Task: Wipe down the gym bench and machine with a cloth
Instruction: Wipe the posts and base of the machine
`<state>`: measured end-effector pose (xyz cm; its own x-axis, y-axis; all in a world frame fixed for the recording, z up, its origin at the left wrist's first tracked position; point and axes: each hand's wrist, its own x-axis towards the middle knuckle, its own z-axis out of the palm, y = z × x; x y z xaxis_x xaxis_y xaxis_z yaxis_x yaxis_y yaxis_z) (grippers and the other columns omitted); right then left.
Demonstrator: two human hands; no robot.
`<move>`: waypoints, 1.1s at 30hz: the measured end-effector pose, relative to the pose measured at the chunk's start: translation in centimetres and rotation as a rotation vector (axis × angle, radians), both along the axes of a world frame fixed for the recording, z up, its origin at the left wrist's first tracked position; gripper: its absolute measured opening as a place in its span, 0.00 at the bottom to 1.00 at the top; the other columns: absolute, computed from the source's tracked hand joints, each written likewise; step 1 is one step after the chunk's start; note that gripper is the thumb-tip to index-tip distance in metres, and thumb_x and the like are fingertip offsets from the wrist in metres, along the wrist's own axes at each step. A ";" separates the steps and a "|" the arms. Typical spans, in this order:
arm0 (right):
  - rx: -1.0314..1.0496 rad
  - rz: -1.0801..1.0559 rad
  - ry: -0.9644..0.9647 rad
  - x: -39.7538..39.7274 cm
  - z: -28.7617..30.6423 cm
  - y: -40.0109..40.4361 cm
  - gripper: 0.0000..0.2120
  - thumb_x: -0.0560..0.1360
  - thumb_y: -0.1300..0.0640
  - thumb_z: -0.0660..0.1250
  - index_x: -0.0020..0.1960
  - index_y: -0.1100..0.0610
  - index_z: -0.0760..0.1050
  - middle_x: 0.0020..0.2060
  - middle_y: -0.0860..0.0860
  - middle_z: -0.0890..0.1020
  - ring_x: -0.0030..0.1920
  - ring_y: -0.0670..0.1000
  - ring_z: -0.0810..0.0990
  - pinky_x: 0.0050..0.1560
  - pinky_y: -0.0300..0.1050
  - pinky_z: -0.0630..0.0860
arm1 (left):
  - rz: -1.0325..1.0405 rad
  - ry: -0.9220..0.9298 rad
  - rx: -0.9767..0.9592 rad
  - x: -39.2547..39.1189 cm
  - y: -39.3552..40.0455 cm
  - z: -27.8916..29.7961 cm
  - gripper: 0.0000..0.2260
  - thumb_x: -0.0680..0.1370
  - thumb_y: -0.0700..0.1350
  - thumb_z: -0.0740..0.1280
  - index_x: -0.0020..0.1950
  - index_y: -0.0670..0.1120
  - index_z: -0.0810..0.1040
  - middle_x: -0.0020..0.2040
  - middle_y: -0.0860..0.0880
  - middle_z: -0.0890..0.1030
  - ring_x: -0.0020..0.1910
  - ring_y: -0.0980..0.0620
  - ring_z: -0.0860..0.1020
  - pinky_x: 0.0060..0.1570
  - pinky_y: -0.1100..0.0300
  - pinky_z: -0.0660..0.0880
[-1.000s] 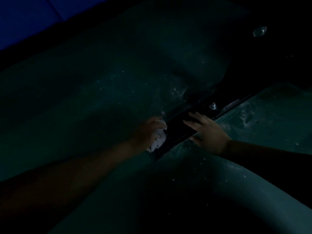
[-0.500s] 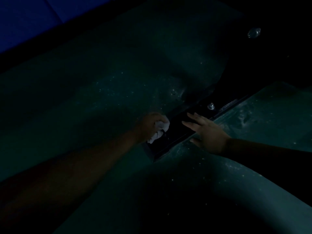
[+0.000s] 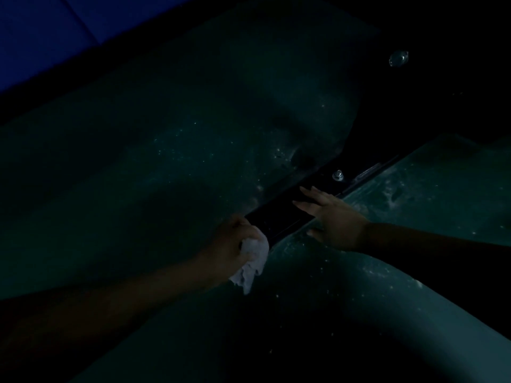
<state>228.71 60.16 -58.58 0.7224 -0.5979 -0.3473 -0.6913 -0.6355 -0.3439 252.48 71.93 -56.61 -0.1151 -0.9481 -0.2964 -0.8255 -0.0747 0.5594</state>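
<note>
- Super dark footage, so bear with me. I've got the white cloth [image 3: 253,257] bunched in my left hand [image 3: 231,246], fingers curled tight around it, a loose tail hanging out below my fist.
- Compared with a second ago, that hand has slid down and back toward me along the black metal bar [image 3: 279,217] that runs in the gap between the two teal pads. More of the cloth dangles free now, and it's sitting at the near end of the bar rather than pressed into it.
- My right hand [image 3: 336,219] has barely moved: fingers straight and slightly spread, flat across the bar and the edge of the right-hand pad [image 3: 431,194], just steadying me. The bolt [image 3: 338,175] sits just beyond my fingertips.
- My read: that stroke along the bar is done, or close to it. The far end near the bolt probably still needs a pass.
- Both pads, the big left-hand pad [image 3: 166,161] included, show pale specks and smears, so there's plenty of surface left to wipe.
</note>
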 end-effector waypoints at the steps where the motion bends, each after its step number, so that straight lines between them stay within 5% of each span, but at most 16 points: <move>1: 0.003 -0.006 -0.012 0.1 0.1 0.0 0.35 0.77 0.49 0.65 0.78 0.49 0.49 0.77 0.52 0.43 0.77 0.54 0.43 0.75 0.49 0.49 | 0.080 0.027 -0.040 -0.5 0.6 0.2 0.14 0.74 0.45 0.69 0.58 0.46 0.75 0.55 0.50 0.69 0.53 0.52 0.72 0.47 0.66 0.69; 6: -0.012 -0.168 -0.390 0.7 0.5 2.7 0.17 0.76 0.56 0.67 0.65 0.55 0.75 0.66 0.57 0.71 0.63 0.56 0.73 0.59 0.40 0.68 | 0.307 0.197 -0.094 -3.3 1.5 0.4 0.20 0.70 0.40 0.75 0.51 0.55 0.68 0.50 0.57 0.69 0.47 0.61 0.71 0.40 0.77 0.66; 10: 0.377 -0.339 -0.545 1.6 0.7 5.9 0.20 0.79 0.57 0.64 0.70 0.51 0.68 0.63 0.50 0.74 0.61 0.50 0.74 0.58 0.40 0.71 | 0.395 0.324 -0.092 -4.5 1.7 0.4 0.21 0.71 0.39 0.73 0.49 0.60 0.67 0.54 0.53 0.70 0.53 0.57 0.73 0.47 0.68 0.70; 15: 0.761 -0.332 -0.564 1.6 0.8 6.5 0.29 0.76 0.58 0.68 0.74 0.52 0.62 0.67 0.47 0.71 0.66 0.46 0.71 0.65 0.40 0.70 | 0.536 0.443 0.025 -5.1 2.8 0.1 0.16 0.71 0.39 0.73 0.46 0.54 0.68 0.47 0.53 0.74 0.45 0.56 0.75 0.37 0.68 0.70; 19: 0.589 -0.301 -0.499 1.9 0.0 6.9 0.25 0.70 0.56 0.75 0.65 0.53 0.72 0.56 0.46 0.77 0.58 0.45 0.76 0.51 0.27 0.70 | 0.466 0.480 0.118 -4.6 3.0 -0.4 0.14 0.71 0.42 0.74 0.46 0.54 0.70 0.46 0.52 0.77 0.48 0.50 0.78 0.43 0.58 0.77; 21: 0.457 -0.354 -0.505 2.0 -0.5 6.9 0.21 0.70 0.56 0.75 0.61 0.53 0.74 0.52 0.47 0.80 0.55 0.48 0.79 0.45 0.28 0.70 | 0.374 0.490 0.138 -3.8 2.7 -0.4 0.12 0.72 0.44 0.73 0.48 0.54 0.72 0.48 0.52 0.79 0.51 0.50 0.79 0.50 0.50 0.78; 25: 0.214 -0.511 -0.607 2.0 -1.1 5.7 0.22 0.70 0.56 0.68 0.63 0.50 0.73 0.54 0.53 0.77 0.52 0.53 0.78 0.54 0.45 0.73 | 0.227 0.009 -0.093 -1.0 2.0 -0.2 0.14 0.75 0.44 0.70 0.61 0.49 0.76 0.60 0.50 0.77 0.60 0.51 0.74 0.59 0.55 0.72; 27: 0.070 -0.515 -0.521 2.1 -0.4 4.9 0.25 0.74 0.61 0.68 0.70 0.55 0.68 0.56 0.54 0.72 0.51 0.53 0.73 0.53 0.41 0.67 | 0.110 -0.186 -0.119 0.3 2.2 -0.6 0.22 0.76 0.48 0.68 0.70 0.48 0.70 0.70 0.49 0.69 0.68 0.49 0.68 0.66 0.53 0.67; 33: 0.045 -0.254 -0.150 4.4 0.1 4.6 0.29 0.80 0.53 0.60 0.78 0.55 0.52 0.63 0.58 0.64 0.54 0.58 0.73 0.54 0.46 0.71 | -0.074 -0.381 0.030 1.1 3.4 -2.1 0.33 0.79 0.54 0.62 0.78 0.51 0.48 0.79 0.52 0.46 0.77 0.48 0.49 0.72 0.47 0.58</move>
